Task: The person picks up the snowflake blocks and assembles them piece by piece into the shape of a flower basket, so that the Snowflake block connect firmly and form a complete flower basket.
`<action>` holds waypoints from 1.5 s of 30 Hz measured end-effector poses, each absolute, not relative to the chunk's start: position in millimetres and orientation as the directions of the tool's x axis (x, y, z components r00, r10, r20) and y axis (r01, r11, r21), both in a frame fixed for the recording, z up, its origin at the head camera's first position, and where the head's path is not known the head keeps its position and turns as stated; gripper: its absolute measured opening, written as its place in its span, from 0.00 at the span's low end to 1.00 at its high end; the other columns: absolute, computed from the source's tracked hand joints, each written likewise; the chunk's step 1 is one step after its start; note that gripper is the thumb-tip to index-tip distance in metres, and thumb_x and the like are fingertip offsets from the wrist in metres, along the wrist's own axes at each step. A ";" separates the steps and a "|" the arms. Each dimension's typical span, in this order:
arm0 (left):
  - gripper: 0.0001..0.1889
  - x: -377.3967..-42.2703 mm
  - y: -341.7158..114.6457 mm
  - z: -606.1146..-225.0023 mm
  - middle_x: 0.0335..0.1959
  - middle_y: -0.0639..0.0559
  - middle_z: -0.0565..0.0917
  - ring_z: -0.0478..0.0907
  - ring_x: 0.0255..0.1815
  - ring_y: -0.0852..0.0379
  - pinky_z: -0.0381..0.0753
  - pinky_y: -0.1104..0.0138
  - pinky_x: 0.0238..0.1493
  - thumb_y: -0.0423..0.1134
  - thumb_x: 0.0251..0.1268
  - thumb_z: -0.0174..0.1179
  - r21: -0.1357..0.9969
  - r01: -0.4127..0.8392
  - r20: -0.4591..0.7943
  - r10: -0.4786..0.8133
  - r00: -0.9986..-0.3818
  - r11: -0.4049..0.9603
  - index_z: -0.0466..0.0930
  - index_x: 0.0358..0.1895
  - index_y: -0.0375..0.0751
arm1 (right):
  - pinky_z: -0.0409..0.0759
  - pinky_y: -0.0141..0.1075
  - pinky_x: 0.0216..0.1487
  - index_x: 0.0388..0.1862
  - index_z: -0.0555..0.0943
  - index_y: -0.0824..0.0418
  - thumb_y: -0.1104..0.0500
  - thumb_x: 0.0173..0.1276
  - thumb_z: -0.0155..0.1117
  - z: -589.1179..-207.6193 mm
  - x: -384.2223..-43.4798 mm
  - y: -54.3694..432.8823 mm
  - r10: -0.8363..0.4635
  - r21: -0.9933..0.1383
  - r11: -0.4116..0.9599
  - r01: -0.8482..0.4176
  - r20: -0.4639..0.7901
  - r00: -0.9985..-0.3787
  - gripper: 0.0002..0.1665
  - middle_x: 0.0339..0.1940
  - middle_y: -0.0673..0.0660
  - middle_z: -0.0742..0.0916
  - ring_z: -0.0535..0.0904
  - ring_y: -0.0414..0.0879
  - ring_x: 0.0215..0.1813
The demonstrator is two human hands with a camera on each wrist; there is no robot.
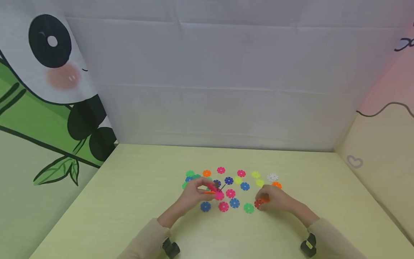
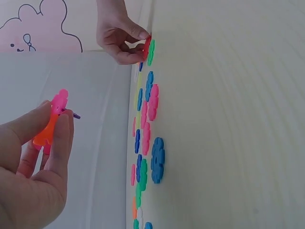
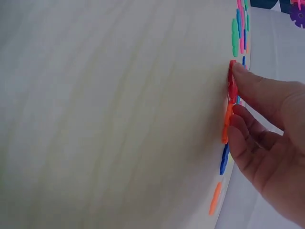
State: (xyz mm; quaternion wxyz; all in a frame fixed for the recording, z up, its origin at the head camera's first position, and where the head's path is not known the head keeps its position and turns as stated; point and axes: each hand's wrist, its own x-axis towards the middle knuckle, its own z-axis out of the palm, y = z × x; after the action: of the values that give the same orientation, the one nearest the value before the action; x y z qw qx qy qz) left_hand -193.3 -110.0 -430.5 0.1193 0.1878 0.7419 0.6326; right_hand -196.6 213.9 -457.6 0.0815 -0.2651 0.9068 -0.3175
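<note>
Noted in the left hand, raised clear of the pale tabletop: a joined cluster of pink, orange and purple notched plastic discs, set at differing angles. Pinched by the right hand at tabletop level: a round red notched plastic disc, edge-on in the right wrist view, just beside an orange plastic disc.

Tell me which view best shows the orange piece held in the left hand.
The left wrist view: the orange piece appears large and close in the left hand. The head view shows only a small, thin orange strip of it; the right wrist view does not show it.
</note>
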 end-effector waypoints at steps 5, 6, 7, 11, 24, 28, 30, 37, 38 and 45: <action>0.15 -193.3 -104.4 -429.1 0.42 0.45 0.80 0.84 0.39 0.47 0.82 0.61 0.42 0.28 0.58 0.66 0.984 0.144 0.083 0.453 -0.888 0.103 0.77 0.48 0.29 | 0.78 0.36 0.41 0.37 0.80 0.60 0.67 0.54 0.73 -456.5 -194.5 213.2 -0.546 -0.629 0.644 -0.435 0.020 -0.838 0.13 0.34 0.46 0.79 0.74 0.45 0.39; 0.15 -193.0 -103.2 -428.9 0.42 0.45 0.80 0.84 0.39 0.47 0.82 0.61 0.42 0.28 0.58 0.66 0.984 0.145 0.083 0.453 -0.888 0.103 0.77 0.47 0.30 | 0.78 0.35 0.40 0.36 0.79 0.59 0.68 0.54 0.72 -455.3 -193.8 211.8 -0.544 -0.635 0.641 -0.431 0.020 -0.839 0.13 0.34 0.46 0.79 0.74 0.45 0.38; 0.14 -192.7 -102.2 -428.7 0.42 0.45 0.80 0.83 0.39 0.47 0.82 0.62 0.42 0.28 0.58 0.66 0.984 0.145 0.083 0.452 -0.888 0.105 0.77 0.47 0.30 | 0.78 0.35 0.39 0.35 0.79 0.59 0.69 0.54 0.72 -454.6 -193.5 210.6 -0.539 -0.637 0.642 -0.426 0.019 -0.842 0.13 0.33 0.46 0.79 0.74 0.45 0.38; 0.14 -191.5 -99.3 -427.9 0.42 0.45 0.80 0.83 0.40 0.48 0.82 0.62 0.42 0.29 0.57 0.67 0.985 0.135 0.074 0.437 -0.897 0.109 0.78 0.46 0.32 | 0.78 0.33 0.36 0.32 0.79 0.59 0.72 0.56 0.69 -451.8 -192.0 208.2 -0.526 -0.659 0.631 -0.410 0.024 -0.850 0.12 0.30 0.47 0.81 0.74 0.44 0.35; 0.16 -185.3 -87.7 -418.5 0.46 0.44 0.79 0.84 0.40 0.46 0.82 0.60 0.42 0.32 0.59 0.66 0.994 0.079 0.042 0.395 -0.918 0.077 0.77 0.49 0.32 | 0.82 0.34 0.30 0.34 0.80 0.62 0.76 0.52 0.70 -418.7 -177.3 160.6 -0.388 -0.606 0.380 -0.699 0.582 -0.715 0.14 0.31 0.51 0.86 0.83 0.44 0.32; 0.16 -185.1 -85.7 -417.0 0.47 0.44 0.79 0.83 0.39 0.44 0.82 0.57 0.42 0.32 0.59 0.66 0.994 0.075 0.041 0.380 -0.924 0.075 0.77 0.50 0.33 | 0.81 0.35 0.29 0.33 0.79 0.63 0.82 0.46 0.69 -415.7 -173.3 143.3 -0.347 -0.520 0.324 -0.790 0.712 -0.611 0.20 0.29 0.54 0.84 0.82 0.46 0.31; 0.17 -184.6 -85.2 -416.3 0.47 0.44 0.79 0.83 0.39 0.44 0.82 0.58 0.42 0.32 0.59 0.66 0.995 0.074 0.042 0.374 -0.926 0.074 0.77 0.50 0.33 | 0.81 0.35 0.28 0.32 0.79 0.65 0.85 0.43 0.69 -417.5 -173.6 138.4 -0.344 -0.502 0.317 -0.805 0.730 -0.591 0.22 0.28 0.56 0.84 0.81 0.47 0.30; 0.17 -184.4 -82.1 -415.9 0.47 0.42 0.80 0.84 0.39 0.45 0.82 0.61 0.41 0.30 0.60 0.65 0.997 0.076 0.059 0.362 -0.930 0.032 0.76 0.51 0.29 | 0.83 0.36 0.31 0.33 0.78 0.66 0.84 0.44 0.68 -422.7 -178.4 134.4 -0.362 -0.555 0.301 -0.775 0.686 -0.632 0.21 0.29 0.57 0.85 0.83 0.49 0.31; 0.17 -184.1 -81.2 -415.8 0.47 0.41 0.80 0.84 0.39 0.45 0.82 0.61 0.41 0.30 0.60 0.65 0.997 0.074 0.061 0.360 -0.931 0.022 0.75 0.51 0.28 | 0.83 0.36 0.32 0.34 0.79 0.65 0.84 0.45 0.68 -423.0 -178.1 134.2 -0.357 -0.575 0.295 -0.763 0.674 -0.646 0.20 0.30 0.56 0.85 0.83 0.48 0.32; 0.16 -182.5 -74.5 -418.1 0.44 0.44 0.80 0.83 0.41 0.47 0.82 0.62 0.41 0.30 0.60 0.65 0.996 0.085 0.076 0.321 -0.944 0.013 0.76 0.50 0.29 | 0.82 0.32 0.33 0.34 0.80 0.66 0.81 0.50 0.68 -427.0 -178.7 134.2 -0.305 -0.648 0.232 -0.725 0.659 -0.687 0.16 0.30 0.58 0.86 0.84 0.48 0.30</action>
State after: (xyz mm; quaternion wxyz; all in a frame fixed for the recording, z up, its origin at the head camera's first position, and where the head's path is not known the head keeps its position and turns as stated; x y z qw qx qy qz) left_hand -182.5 -74.5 -418.1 0.0861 0.1437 0.7066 0.6875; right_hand -178.7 134.2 -427.0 -0.2025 -0.3397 0.7583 -0.5183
